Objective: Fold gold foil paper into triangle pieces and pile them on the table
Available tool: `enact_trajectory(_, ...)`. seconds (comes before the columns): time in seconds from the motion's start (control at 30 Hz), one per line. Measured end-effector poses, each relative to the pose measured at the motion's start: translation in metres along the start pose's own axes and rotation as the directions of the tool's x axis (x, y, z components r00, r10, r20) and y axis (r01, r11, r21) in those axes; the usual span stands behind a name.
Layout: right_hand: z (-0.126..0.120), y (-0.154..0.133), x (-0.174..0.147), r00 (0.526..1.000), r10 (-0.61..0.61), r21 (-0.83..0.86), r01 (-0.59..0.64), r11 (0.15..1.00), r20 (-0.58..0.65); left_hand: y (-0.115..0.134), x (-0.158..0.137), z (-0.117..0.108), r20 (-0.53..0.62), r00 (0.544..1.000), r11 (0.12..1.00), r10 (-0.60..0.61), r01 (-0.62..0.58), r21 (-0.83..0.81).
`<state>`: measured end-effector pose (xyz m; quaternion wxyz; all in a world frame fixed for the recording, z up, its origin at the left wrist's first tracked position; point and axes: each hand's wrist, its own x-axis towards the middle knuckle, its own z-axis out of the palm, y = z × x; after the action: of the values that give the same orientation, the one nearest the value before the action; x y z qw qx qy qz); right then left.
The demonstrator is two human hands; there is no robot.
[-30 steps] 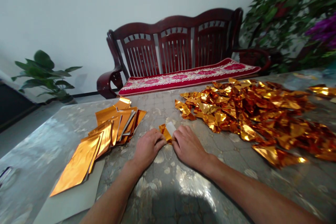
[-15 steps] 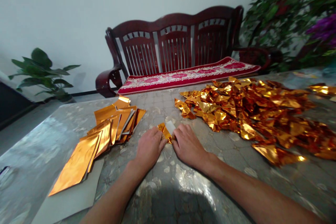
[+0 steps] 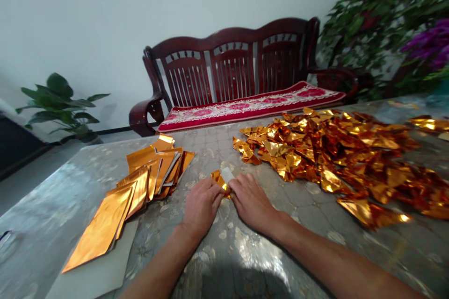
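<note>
Between my two hands, low over the table, is a small sheet of gold foil paper point(image 3: 218, 178), partly folded, with a pale whitish part of it sticking up. My left hand point(image 3: 203, 201) grips its left side with fingers closed. My right hand point(image 3: 249, 197) pinches the right side. Fingers hide much of the paper. To the left lie fanned stacks of flat gold foil sheets point(image 3: 101, 229). A large heap of folded gold foil pieces point(image 3: 315, 149) spreads over the right side.
The table point(image 3: 168, 238) has a patterned grey cover. Under the foil stack lies a pale card point(image 3: 94, 273). Beyond the table stands a dark wooden bench point(image 3: 231, 65) with a red floral cushion point(image 3: 245, 105). Potted plants point(image 3: 63, 103) stand left and right.
The view has tilted slightly, so everything sits a little lower in the frame. Both hands keep hold of the foil paper, with only slight shifts of the fingers.
</note>
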<state>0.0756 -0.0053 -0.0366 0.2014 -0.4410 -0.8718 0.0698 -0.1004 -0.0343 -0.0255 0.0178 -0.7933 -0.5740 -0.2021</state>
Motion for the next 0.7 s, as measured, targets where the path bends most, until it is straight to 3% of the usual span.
enact_trajectory(0.1, -0.002, 0.001, 0.001, 1.000, -0.019, 0.025, 0.019, 0.999, -0.014, -0.006, -0.003, 0.002, -0.124, 0.987, 0.995, -0.098, 0.097, -0.014)
enact_trajectory(0.17, -0.003, 0.001, 0.001, 0.999, -0.027, 0.045, 0.028, 0.999, -0.021, -0.015, -0.003, 0.006, -0.208, 0.955, 0.977, -0.213, 0.209, -0.042)
enact_trajectory(0.27, -0.004, 0.002, 0.001, 0.999, -0.037, 0.063, 0.039, 0.997, -0.036, -0.029, -0.003, 0.014, -0.224, 0.927, 0.950, -0.300, 0.269, -0.159)
enact_trajectory(0.4, -0.006, 0.004, 0.001, 0.997, -0.044, 0.080, 0.048, 0.996, -0.059, -0.036, -0.002, 0.019, -0.115, 0.978, 0.952, -0.174, 0.137, -0.274)
enact_trajectory(0.53, -0.008, 0.009, 0.002, 0.996, -0.064, 0.098, 0.070, 0.993, -0.059, -0.026, -0.002, 0.013, -0.058, 0.998, 0.963, -0.013, -0.003, -0.271)
enact_trajectory(0.7, -0.009, 0.018, 0.004, 0.996, -0.077, 0.111, 0.082, 0.990, -0.047, -0.021, 0.002, 0.006, -0.022, 1.000, 0.971, 0.021, -0.025, -0.239)
